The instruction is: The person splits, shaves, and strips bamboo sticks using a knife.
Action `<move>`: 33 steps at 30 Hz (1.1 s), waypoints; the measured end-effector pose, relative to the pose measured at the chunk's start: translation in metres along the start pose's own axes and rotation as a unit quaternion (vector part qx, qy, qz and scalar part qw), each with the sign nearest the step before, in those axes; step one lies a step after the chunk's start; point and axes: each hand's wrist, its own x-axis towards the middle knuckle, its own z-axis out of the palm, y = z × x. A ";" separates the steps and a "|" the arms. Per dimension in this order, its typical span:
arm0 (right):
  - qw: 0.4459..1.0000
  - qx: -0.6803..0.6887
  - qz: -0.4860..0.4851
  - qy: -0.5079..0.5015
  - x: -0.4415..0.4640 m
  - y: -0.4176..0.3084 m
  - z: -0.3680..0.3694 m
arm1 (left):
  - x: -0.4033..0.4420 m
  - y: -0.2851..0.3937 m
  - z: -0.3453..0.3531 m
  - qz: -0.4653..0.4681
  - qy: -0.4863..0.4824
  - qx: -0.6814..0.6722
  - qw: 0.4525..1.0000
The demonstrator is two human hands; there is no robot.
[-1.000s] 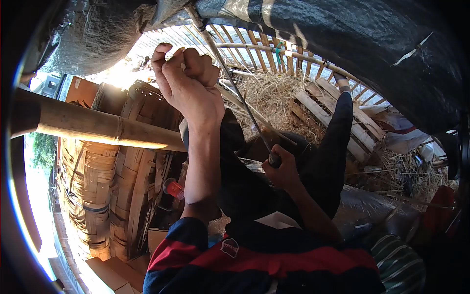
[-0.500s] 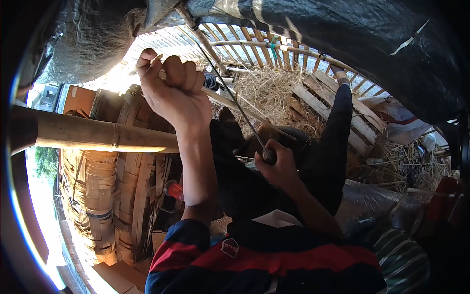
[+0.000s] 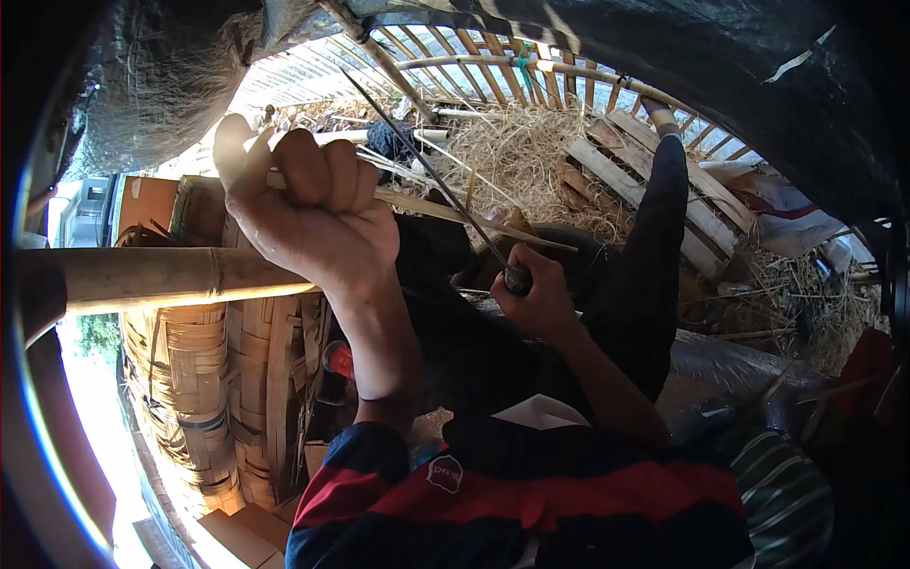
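My left hand is raised at the left, its fingers curled tightly round a thin pale bamboo strip. The strip's long end runs out past the little finger, down to the right. Lower and right of centre, my right hand grips the dark handle of a long, narrow knife. The blade slants up and left, away from my body, and appears to cross over the strip near its handle end. Whether blade and strip touch, I cannot tell.
A thick bamboo pole juts in from the left, behind my left wrist. Woven bamboo baskets stand below it. Shavings cover the ground ahead, beside wooden slats and a slatted bamboo fence. A red cup sits by my left forearm.
My left hand has moved left and slightly down, toward me, and the strip has shifted with it. The knife blade has tilted further left; my right hand has risen slightly.
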 end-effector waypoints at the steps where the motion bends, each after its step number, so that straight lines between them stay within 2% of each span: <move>1: 1.000 -0.005 -0.003 0.005 0.001 0.000 -0.001 | 0.001 0.001 -0.001 0.003 0.000 0.014 1.000; 5: 1.000 -0.012 0.008 -0.003 -0.009 0.014 -0.004 | -0.003 0.001 0.005 0.015 0.019 0.033 0.999; 9: 0.990 -0.109 0.079 -0.045 -0.029 0.049 -0.017 | 0.002 0.003 0.000 0.022 0.019 0.076 0.997; 11: 0.985 -0.131 0.102 -0.052 -0.036 0.062 -0.019 | 0.000 0.002 0.009 0.018 0.101 0.124 0.987; 12: 0.988 -0.112 0.099 -0.046 -0.033 0.058 -0.019 | 0.000 0.001 0.003 0.015 0.102 0.123 0.987; 14: 0.991 -0.093 0.091 -0.037 -0.025 0.046 -0.017 | 0.007 -0.002 -0.017 0.040 0.048 0.085 0.994; 17: 0.990 -0.087 0.097 -0.045 -0.018 0.019 -0.014 | 0.007 0.001 -0.014 0.012 0.048 0.028 0.998; 19: 0.999 -0.027 0.026 -0.024 0.000 -0.002 -0.008 | 0.000 0.000 -0.001 0.013 0.046 0.032 0.998; 23: 0.999 -0.013 -0.008 -0.047 0.022 -0.018 -0.009 | -0.001 -0.001 0.000 0.009 -0.018 -0.028 0.999; 25: 0.998 -0.051 0.022 -0.023 0.020 0.014 -0.010 | 0.001 0.000 0.001 0.000 -0.064 -0.022 0.998; 26: 0.998 -0.052 0.025 -0.023 0.013 0.032 -0.014 | 0.000 -0.001 -0.002 0.004 -0.054 0.017 0.998; 27: 0.989 -0.085 0.106 -0.064 0.004 0.051 -0.020 | 0.001 -0.001 -0.003 0.003 -0.052 0.016 0.999; 28: 0.970 -0.118 0.183 -0.105 0.002 0.058 -0.023 | 0.002 -0.001 -0.004 0.019 -0.009 0.029 0.999; 29: 0.970 -0.117 0.187 -0.105 0.000 0.063 -0.021 | 0.002 -0.001 -0.005 0.029 0.034 0.043 0.998; 31: 0.974 -0.145 0.158 -0.070 0.000 0.063 -0.016 | 0.003 -0.002 -0.009 0.020 0.020 0.032 0.999; 33: 0.976 -0.151 0.142 -0.063 -0.003 0.056 -0.017 | 0.007 -0.004 -0.011 0.046 0.050 0.081 0.994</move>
